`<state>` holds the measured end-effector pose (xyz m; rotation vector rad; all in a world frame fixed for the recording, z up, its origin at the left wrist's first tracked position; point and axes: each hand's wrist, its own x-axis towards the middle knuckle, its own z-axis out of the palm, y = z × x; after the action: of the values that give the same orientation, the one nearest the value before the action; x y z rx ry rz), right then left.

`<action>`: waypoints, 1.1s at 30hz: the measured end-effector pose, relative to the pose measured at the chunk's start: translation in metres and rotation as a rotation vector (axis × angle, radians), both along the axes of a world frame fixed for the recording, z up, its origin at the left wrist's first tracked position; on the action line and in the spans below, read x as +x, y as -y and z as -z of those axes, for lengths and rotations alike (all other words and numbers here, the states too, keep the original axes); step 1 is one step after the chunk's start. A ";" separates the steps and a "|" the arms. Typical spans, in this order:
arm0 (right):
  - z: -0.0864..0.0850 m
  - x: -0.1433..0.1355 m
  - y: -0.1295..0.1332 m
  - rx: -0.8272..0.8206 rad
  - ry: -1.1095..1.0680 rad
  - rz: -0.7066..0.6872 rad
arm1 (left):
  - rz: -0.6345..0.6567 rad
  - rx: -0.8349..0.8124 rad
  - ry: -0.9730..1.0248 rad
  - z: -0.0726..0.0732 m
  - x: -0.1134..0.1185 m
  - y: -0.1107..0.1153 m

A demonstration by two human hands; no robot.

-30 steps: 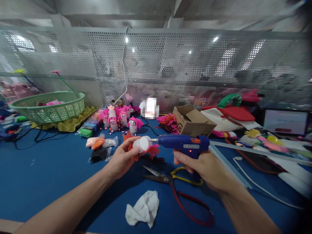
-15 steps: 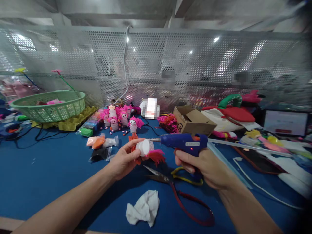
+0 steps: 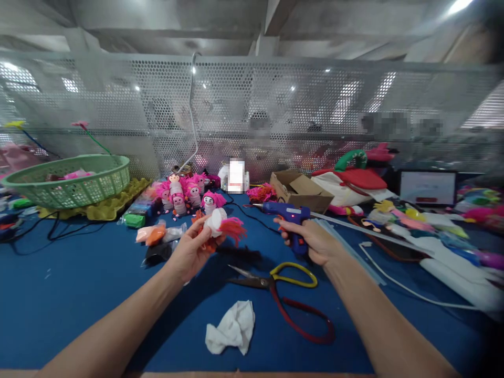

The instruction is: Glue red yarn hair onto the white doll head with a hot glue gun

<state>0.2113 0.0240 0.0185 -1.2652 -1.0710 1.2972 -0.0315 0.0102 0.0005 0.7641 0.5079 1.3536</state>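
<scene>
My left hand (image 3: 191, 248) is closed around a small doll (image 3: 214, 223) with a white round end and orange-pink yarn hair. My right hand (image 3: 311, 240) grips a blue glue gun (image 3: 286, 211) by its handle, with a red light lit on its body. The nozzle points left and stands apart from the doll. Below both hands lie open scissors (image 3: 263, 283) with one yellow and one red handle. A crumpled white tissue (image 3: 232, 328) rests nearer the front edge.
Several pink-haired dolls (image 3: 179, 203) stand at the back. A green basket (image 3: 71, 184) sits on a yellow egg tray (image 3: 102, 210) at left. Behind the glue gun is a cardboard box (image 3: 301, 194). A white cable (image 3: 409, 294) crosses the right side; a metal mesh screen (image 3: 232, 105) rises behind.
The glue gun has drawn back to the right and away from the doll. My left hand has moved slightly left and up with the doll, which is turned. The view has shifted right.
</scene>
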 end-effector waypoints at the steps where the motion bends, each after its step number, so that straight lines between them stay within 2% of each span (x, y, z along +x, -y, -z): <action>1: 0.004 0.003 -0.005 -0.010 0.034 0.031 | -0.020 0.014 0.002 -0.001 -0.001 -0.001; 8: 0.028 0.014 -0.025 -0.056 0.361 0.240 | -0.101 0.064 0.000 -0.005 -0.007 -0.009; 16: 0.042 0.020 -0.031 -0.175 0.663 0.172 | -0.088 0.070 0.017 -0.002 -0.009 -0.013; 23: 0.037 0.019 -0.037 -0.191 0.964 0.132 | -0.070 0.076 0.006 -0.003 -0.008 -0.013; 28: 0.030 0.014 -0.048 -0.169 1.202 0.194 | -0.086 0.078 0.008 -0.003 -0.009 -0.015; 33: 0.024 0.007 -0.047 -0.098 1.372 0.224 | -0.078 0.083 0.013 -0.002 -0.011 -0.017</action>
<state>0.2183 0.0715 -0.0060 -2.3402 -1.6658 0.1432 -0.0421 0.0271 0.0024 0.8098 0.4783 1.4588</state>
